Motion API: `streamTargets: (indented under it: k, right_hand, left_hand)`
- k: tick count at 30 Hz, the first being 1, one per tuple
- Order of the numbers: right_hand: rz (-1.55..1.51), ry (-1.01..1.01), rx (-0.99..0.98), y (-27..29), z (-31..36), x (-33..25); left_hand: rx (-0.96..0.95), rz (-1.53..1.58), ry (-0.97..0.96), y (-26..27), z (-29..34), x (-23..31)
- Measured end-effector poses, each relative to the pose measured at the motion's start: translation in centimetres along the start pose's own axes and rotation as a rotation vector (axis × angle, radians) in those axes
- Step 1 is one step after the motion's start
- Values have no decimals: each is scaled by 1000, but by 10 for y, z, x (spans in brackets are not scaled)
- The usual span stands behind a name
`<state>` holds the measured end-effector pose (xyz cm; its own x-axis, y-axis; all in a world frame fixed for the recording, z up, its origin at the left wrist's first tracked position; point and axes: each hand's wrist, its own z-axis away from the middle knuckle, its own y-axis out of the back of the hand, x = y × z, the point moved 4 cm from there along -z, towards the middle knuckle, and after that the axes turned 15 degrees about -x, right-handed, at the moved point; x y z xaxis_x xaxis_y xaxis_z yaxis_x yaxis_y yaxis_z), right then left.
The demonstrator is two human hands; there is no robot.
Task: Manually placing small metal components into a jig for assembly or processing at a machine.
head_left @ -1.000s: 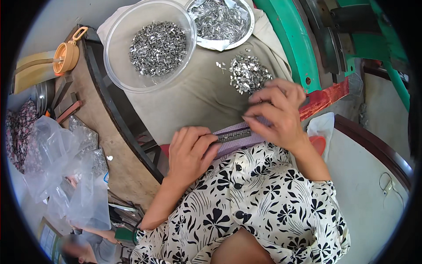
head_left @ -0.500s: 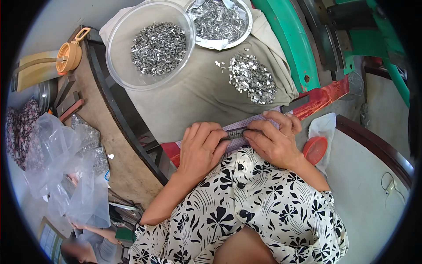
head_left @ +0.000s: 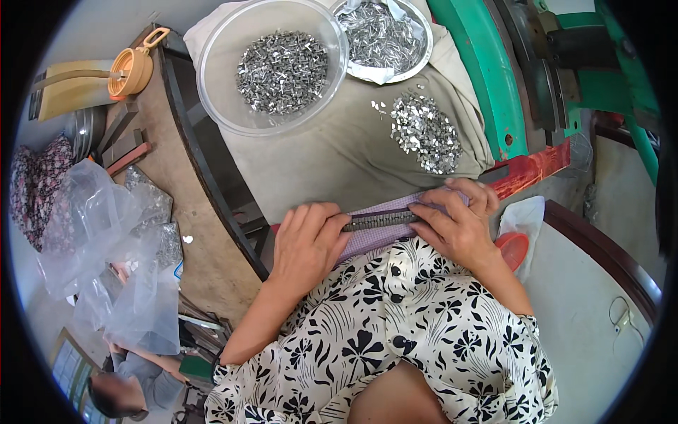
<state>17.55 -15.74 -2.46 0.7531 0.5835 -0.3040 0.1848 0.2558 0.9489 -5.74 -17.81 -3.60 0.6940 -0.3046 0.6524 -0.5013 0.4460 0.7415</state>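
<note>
Between my two hands runs a narrow dark strip carrying a row of small grey metal pieces [head_left: 383, 221]. My left hand [head_left: 305, 244] is closed, its thumb and fingers pinching the left end. At the right end, my right hand [head_left: 455, 222] grips it with thumb and forefinger, while its other fingers are bent and raised. Under the strip lies a purple checked cloth [head_left: 374, 244], close against my patterned shirt. What the strip is made of, and its ends under my fingers, I cannot make out.
Beyond my hands, a loose pile of shiny metal bits [head_left: 427, 134] lies on a grey-green cloth [head_left: 318, 162]. Farther off stand a clear plastic bowl [head_left: 212, 106] and a metal bowl [head_left: 426, 53], both holding metal pieces. Green machinery [head_left: 480, 78] borders the right; a red lid [head_left: 513, 249] sits nearer.
My hands have spread apart, so more of the strip shows between them. The whole view has shifted slightly, moving the bowls and pile rightward in the picture.
</note>
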Motion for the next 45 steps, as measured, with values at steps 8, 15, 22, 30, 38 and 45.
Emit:
streamTargets:
  k: [8, 15, 22, 30, 38, 45]
  right_hand:
    - [37, -40, 62, 11, -17, 19]
    - [-232, 24, 79, 34, -49, 27]
    - [-170, -9, 187, 22, -103, 30]
    - [-248, -105, 51, 16, -127, 39]
    - [-212, -109, -16, 20, -131, 34]
    - [-186, -98, 3, 23, -132, 37]
  left_hand:
    - [86, -58, -35, 11, -27, -1]
    - [91, -126, -166, 10, -26, -1]
    - [41, -193, -191, 8, -22, 5]
    - [107, 57, -71, 9, -29, -1]
    - [88, 123, 16, 6, -38, -2]
    - [96, 137, 45, 7, -42, 2]
